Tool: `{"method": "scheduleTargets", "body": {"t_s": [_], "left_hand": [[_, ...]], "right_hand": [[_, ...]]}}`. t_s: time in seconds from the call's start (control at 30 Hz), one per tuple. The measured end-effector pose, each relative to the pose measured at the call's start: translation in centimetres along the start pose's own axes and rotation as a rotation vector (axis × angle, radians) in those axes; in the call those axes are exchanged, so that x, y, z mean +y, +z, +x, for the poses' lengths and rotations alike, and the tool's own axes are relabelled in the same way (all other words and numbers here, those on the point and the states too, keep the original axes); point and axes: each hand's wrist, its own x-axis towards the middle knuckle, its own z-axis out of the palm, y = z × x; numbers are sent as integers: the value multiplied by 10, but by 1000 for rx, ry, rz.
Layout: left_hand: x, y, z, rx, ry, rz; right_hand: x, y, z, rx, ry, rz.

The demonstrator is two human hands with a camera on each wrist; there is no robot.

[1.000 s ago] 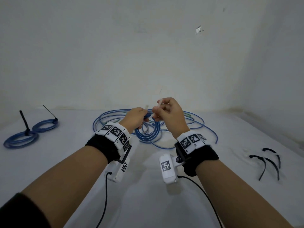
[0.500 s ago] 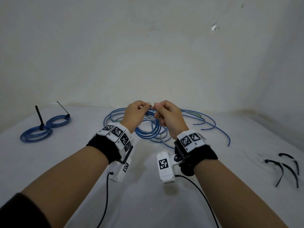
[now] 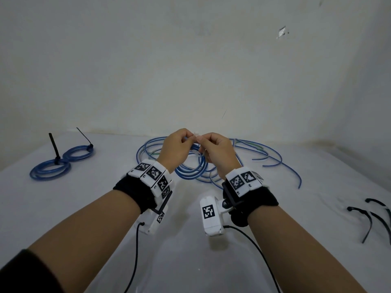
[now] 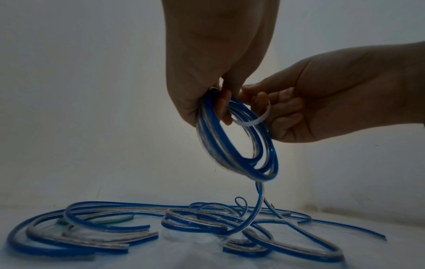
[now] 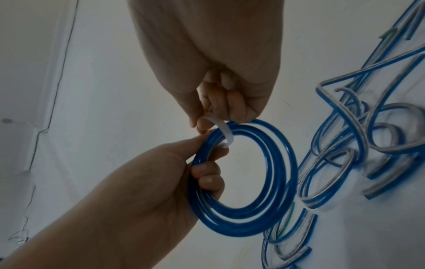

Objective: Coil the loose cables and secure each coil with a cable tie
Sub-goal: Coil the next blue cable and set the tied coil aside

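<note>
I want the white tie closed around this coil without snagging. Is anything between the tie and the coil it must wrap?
Nothing visible: the white tie, pinched by the right hand, already curves over the coil beside the left hand.

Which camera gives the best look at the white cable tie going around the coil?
The right wrist view: the white cable tie curves plainly over the blue coil. The left wrist view shows its loop, dimmer. In the head view it is mostly hidden between the hands.

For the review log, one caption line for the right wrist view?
Left hand grips a blue cable coil while the right hand loops a white cable tie around it.
</note>
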Motion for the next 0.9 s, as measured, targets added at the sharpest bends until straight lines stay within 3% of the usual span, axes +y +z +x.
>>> {"method": "scheduleTargets", "body": {"t_s": [0.9], "left_hand": [[1, 18, -10, -85, 25, 88]], "right_hand": [[12, -22, -11, 25, 33, 39]]}}
